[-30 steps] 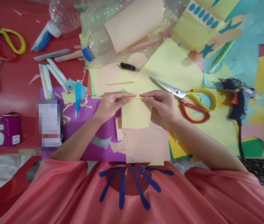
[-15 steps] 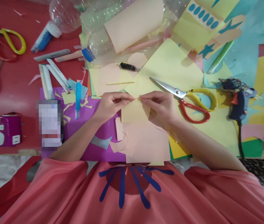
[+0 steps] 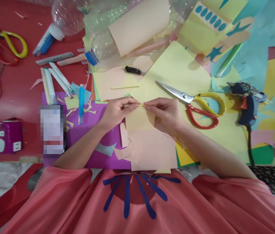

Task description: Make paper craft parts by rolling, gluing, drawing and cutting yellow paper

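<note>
Yellow paper (image 3: 140, 121) in fingers (image 3: 155, 102), scissors (image 3: 188, 98) near, bottles (image 3: 104, 48) beyond

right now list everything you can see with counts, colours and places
table: 1, red, underneath
small paper: 1, pale yellow, centre
thin stick: 1, yellow, upper centre
small piece: 1, black, upper centre
scissors: 2, red and yellow handles, right and upper left
glue gun: 1, dark blue, right
rod: 1, green, upper right
decorated sheet: 1, yellow and blue, upper right
paper roll: 1, peach, top
bottles: at least 2, clear, top
pens: several, white, blue and grey, left
small box: 1, purple, far left
phone-like shape: 1, blurred, left
other papers: many, mixed colours, throughout
shirt: 1, mostly pink, bottom
left hand: 1, bare, pinching the small paper
right hand: 1, bare, pinching the small paper
</note>
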Tool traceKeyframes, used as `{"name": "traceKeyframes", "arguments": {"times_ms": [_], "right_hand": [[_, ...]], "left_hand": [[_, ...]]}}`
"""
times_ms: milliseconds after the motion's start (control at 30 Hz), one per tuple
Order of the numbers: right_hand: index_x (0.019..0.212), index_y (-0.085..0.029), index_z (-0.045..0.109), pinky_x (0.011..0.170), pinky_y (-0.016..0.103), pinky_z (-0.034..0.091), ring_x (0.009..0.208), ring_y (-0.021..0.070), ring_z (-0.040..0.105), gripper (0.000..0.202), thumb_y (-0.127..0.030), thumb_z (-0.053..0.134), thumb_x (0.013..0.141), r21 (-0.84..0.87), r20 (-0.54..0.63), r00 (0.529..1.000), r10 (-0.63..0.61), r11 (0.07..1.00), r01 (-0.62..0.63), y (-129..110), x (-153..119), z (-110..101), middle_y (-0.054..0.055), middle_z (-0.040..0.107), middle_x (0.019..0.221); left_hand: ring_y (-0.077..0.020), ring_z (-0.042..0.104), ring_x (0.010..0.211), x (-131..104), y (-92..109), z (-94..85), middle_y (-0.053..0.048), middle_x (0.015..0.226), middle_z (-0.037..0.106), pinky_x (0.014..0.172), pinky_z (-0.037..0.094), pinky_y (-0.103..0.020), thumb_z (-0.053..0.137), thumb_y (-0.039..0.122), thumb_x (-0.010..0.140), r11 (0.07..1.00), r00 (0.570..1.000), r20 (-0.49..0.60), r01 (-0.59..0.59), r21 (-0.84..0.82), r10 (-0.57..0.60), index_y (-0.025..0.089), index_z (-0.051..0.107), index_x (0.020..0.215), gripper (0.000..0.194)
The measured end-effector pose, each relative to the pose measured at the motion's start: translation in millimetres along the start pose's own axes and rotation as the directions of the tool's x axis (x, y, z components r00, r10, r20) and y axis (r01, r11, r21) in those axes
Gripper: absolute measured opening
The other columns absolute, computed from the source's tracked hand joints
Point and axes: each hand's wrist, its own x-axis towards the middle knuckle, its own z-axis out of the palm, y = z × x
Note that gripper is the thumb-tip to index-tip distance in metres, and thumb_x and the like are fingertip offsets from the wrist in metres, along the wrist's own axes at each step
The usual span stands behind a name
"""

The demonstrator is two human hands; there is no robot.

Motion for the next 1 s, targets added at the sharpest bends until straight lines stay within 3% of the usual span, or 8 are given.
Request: {"name": "traceKeyframes", "arguments": {"times_ms": [167, 300, 800, 1000], "right_hand": [[0.088, -0.022, 0.077, 0.064, 0.024, 0.052, 0.074, 0.0107, 0.067, 0.015, -0.023, 0.074, 0.073, 0.031, 0.048, 0.998, 0.028, 0.999, -0.03, -0.6, 1.9, -1.0, 0.0, 0.074, 0.082], [0.077, -0.021, 0.076, 0.058, 0.024, 0.048, 0.066, 0.0105, 0.062, 0.01, -0.03, 0.073, 0.075, -0.02, 0.021, 0.997, 0.068, 0.998, -0.067, -2.1, 2.3, -1.4, 0.0, 0.072, 0.074], [0.077, -0.022, 0.077, 0.06, 0.025, 0.049, 0.067, 0.0109, 0.064, 0.006, -0.019, 0.072, 0.073, -0.046, -0.016, 1.0, -0.007, 0.999, 0.006, -1.7, 2.4, -1.7, 0.0, 0.072, 0.074], [0.076, -0.023, 0.076, 0.063, 0.027, 0.052, 0.068, 0.0121, 0.065, 0.008, -0.018, 0.07, 0.073, -0.052, -0.03, 0.999, -0.029, 0.998, 0.028, -2.4, 2.3, -1.6, 0.0, 0.073, 0.075]], "left_hand": [[-0.0135, 0.069, 0.079, -2.4, 0.0, 2.4, -0.004, 0.088, 0.077, 0.065, 0.05, -0.021, 0.065, 0.039, 0.085, 1.0, 0.999, -0.046, -0.025, -0.002, 0.024, 0.018, 0.075, 0.088, 0.023], [-0.0128, 0.069, 0.077, -3.6, 1.3, 3.3, -0.003, 0.086, 0.077, 0.062, 0.05, -0.02, 0.065, 0.036, 0.085, 0.999, 0.997, -0.062, -0.05, 0.008, 0.051, 0.018, 0.076, 0.087, 0.021], [-0.0129, 0.068, 0.079, -0.9, 1.5, 3.1, -0.004, 0.089, 0.076, 0.065, 0.05, -0.021, 0.066, 0.037, 0.083, 0.997, 0.997, -0.056, 0.046, -0.06, -0.049, 0.017, 0.076, 0.09, 0.023], [-0.015, 0.069, 0.088, -0.6, 1.8, 2.7, -0.004, 0.094, 0.077, 0.074, 0.052, -0.024, 0.065, 0.038, 0.084, 0.998, 0.998, -0.045, 0.047, -0.053, -0.049, 0.018, 0.077, 0.092, 0.025]]}}
